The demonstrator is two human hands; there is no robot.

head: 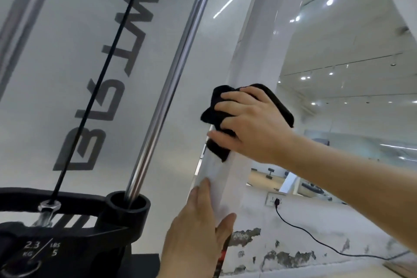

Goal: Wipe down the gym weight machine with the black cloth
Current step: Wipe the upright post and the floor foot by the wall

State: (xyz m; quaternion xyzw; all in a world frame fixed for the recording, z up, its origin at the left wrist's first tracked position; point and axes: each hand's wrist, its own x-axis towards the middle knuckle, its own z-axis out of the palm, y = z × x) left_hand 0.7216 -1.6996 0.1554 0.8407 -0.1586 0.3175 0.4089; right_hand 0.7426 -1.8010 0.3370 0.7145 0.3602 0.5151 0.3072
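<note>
Pressing the black cloth point(211, 115) onto the white post point(257, 52), my right hand point(255, 124) fingers point(226, 106) curled over it; left hand point(194, 237) grips the post below

Your black cloth point(211, 115) looked like a soft, napped fabric, fully matt. The white post point(255, 56) under it was smooth and glossy, like painted metal, and it caught the ceiling lights. Beside it, the guide rod point(171, 74) was polished, mirror-bright chrome. The panel point(56, 52) behind the rod looked frosted, with a dull satin finish. The weight plate point(67, 244) below was matt black, and the paint on the wall point(282, 244) was rough and flaking.
</note>
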